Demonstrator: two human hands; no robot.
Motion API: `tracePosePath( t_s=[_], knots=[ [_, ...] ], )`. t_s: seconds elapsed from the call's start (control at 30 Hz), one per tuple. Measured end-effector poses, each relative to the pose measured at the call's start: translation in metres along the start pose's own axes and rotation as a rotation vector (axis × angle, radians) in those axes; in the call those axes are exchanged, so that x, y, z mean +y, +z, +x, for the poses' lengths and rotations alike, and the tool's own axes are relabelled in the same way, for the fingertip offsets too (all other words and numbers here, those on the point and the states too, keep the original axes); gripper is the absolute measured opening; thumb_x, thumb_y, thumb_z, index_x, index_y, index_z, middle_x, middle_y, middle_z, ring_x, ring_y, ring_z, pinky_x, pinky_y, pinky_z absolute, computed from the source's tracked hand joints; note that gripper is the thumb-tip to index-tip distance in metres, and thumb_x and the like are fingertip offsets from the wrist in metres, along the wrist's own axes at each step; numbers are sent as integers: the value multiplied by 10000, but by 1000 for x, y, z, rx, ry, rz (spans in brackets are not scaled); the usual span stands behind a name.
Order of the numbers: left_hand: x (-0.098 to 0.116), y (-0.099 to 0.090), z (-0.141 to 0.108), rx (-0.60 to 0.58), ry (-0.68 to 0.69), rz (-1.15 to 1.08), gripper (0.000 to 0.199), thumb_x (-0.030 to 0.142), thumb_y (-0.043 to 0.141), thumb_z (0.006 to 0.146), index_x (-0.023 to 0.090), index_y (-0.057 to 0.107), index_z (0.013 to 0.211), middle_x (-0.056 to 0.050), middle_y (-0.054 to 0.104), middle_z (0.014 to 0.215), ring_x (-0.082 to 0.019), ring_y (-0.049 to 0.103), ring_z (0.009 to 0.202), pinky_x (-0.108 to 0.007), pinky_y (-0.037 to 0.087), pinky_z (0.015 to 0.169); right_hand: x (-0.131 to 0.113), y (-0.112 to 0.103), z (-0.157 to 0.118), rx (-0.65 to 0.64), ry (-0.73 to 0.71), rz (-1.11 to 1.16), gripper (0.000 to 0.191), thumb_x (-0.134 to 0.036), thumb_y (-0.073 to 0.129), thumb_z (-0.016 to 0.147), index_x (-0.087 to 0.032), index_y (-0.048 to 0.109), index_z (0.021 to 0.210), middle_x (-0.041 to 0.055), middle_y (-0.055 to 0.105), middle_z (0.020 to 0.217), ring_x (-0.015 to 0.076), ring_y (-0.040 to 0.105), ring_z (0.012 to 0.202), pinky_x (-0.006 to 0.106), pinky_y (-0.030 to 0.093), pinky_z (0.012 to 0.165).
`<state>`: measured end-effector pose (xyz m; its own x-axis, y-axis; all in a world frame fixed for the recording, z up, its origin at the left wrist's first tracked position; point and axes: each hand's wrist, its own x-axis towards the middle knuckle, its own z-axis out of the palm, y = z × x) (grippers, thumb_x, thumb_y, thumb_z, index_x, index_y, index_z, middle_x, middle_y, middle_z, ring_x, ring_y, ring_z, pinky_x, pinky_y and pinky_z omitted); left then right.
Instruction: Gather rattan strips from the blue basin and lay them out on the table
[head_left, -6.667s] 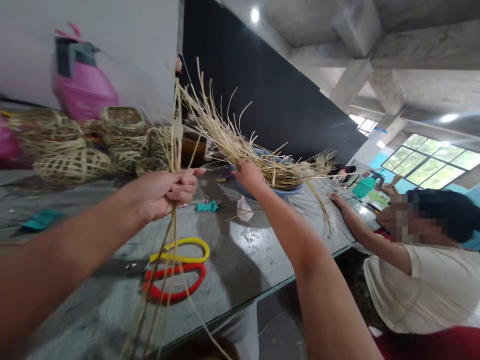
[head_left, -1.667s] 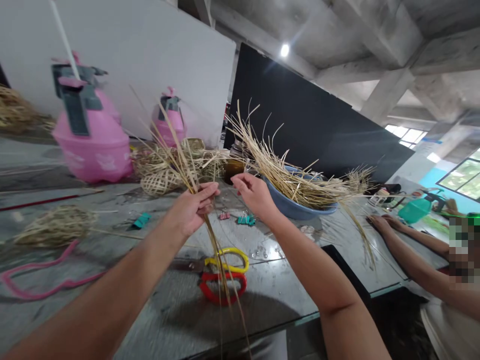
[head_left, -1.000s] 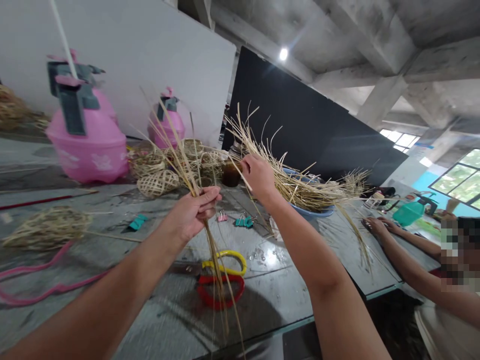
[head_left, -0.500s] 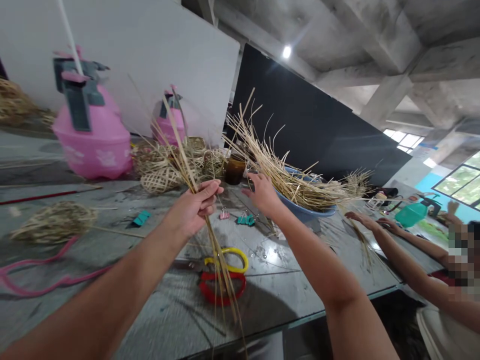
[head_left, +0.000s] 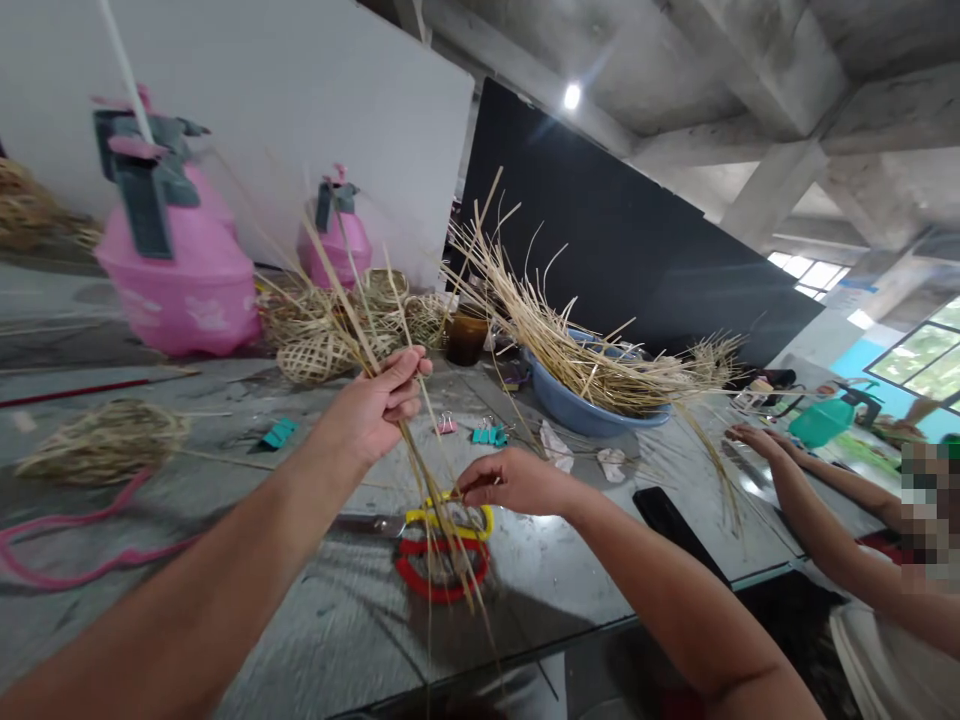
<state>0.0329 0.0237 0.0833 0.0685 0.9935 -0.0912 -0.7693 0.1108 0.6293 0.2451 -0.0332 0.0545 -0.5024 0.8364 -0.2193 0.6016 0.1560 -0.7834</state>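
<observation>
My left hand (head_left: 382,405) is closed around a bundle of thin bamboo strips (head_left: 346,310), which slants from upper left down past the table edge. Lower and to the right, my right hand (head_left: 506,482) pinches what looks like the lower end of a single bamboo strip (head_left: 436,420) that runs up beside my left fingers. Beneath the bundle lie scissors (head_left: 420,572) with one yellow and one red handle loop, partly covered by the strips. A pink binder clip (head_left: 446,423) and teal binder clips (head_left: 489,433) rest beyond my hands.
A blue basin (head_left: 592,412) heaped with bamboo strips stands right of centre. Pink spray bottles (head_left: 184,290) and woven pieces (head_left: 319,355) line the back left. A black phone (head_left: 679,530) lies near the front edge. Another person's hands (head_left: 757,440) are at the right.
My right hand has come from beside the basin down and toward me, to near the scissors' handles, with a strip at its fingertips. My left hand keeps its hold on the bundle.
</observation>
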Motion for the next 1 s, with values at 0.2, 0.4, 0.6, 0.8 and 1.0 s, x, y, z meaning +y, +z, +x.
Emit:
tracePosePath(
  t_s=[0.2, 0.4, 0.6, 0.8, 1.0],
  knots=[
    [-2, 3, -3, -3, -13, -19, 226, 6, 700, 954, 112, 734, 758, -34, 670, 668, -13, 278, 420, -148, 202, 376, -9, 2, -7, 114, 8, 66, 27, -206, 801, 917, -189, 811, 936, 2, 791, 915, 140, 697, 855, 247, 529, 810],
    [-7, 4, -7, -17, -35, -26, 189, 5, 727, 929, 121, 743, 781, -39, 689, 678, -24, 282, 428, -139, 219, 371, -12, 13, 1, 83, 77, 249, 13, -172, 792, 898, -184, 794, 901, -18, 756, 815, 104, 627, 678, 224, 506, 678],
    [-5, 13, -12, 1, -64, -48, 275, 50, 604, 1051, 89, 723, 806, -60, 720, 758, -5, 273, 421, -129, 209, 366, -17, 14, -3, 89, 97, 241, 81, -125, 744, 902, -173, 768, 841, -36, 694, 718, 74, 526, 562, 202, 430, 573],
    [-5, 7, -5, 111, -104, -83, 385, 172, 481, 1138, 105, 675, 813, -14, 588, 642, 6, 277, 384, -111, 209, 340, -21, -72, -36, 301, 107, -79, 207, -159, 615, 970, -181, 821, 989, -13, 667, 715, 103, 493, 576, 236, 409, 592],
    [-9, 3, -2, 130, -176, -98, 388, 131, 404, 1146, 138, 564, 792, 39, 485, 583, 16, 287, 343, -102, 208, 322, -13, -190, -83, 649, 421, -1048, 270, -41, 605, 945, -154, 848, 917, 138, 795, 1009, 201, 685, 909, 316, 448, 823]
  ],
)
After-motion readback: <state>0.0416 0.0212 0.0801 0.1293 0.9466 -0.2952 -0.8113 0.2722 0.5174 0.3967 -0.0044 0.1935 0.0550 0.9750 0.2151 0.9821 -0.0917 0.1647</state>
